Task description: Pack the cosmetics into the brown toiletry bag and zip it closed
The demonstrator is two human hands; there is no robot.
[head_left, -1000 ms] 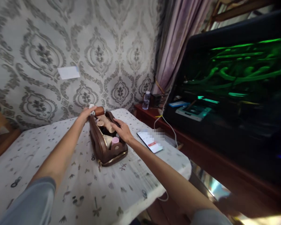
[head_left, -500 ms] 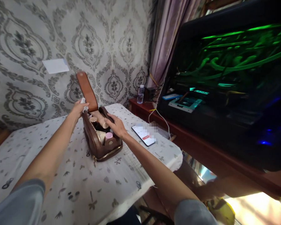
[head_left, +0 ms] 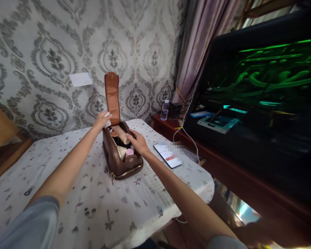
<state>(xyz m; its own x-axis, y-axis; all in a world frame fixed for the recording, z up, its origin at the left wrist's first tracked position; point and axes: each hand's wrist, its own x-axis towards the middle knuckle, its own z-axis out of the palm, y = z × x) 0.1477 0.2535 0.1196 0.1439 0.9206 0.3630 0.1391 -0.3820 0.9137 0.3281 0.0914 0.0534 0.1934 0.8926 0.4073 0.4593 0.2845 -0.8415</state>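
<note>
The open brown leather bag (head_left: 113,157) stands on the table (head_left: 88,221) with patterned white cloth, its flap upright. The left hand (head_left: 101,121) pinches a crumpled white tissue (head_left: 107,121) beside the far rim. The right hand (head_left: 138,141) lies curled at the side wall, probably to keep the mouth wide; whether its fingers grip the beige tube (head_left: 122,135), I cannot tell. The bag's bottom contents are hidden.
</note>
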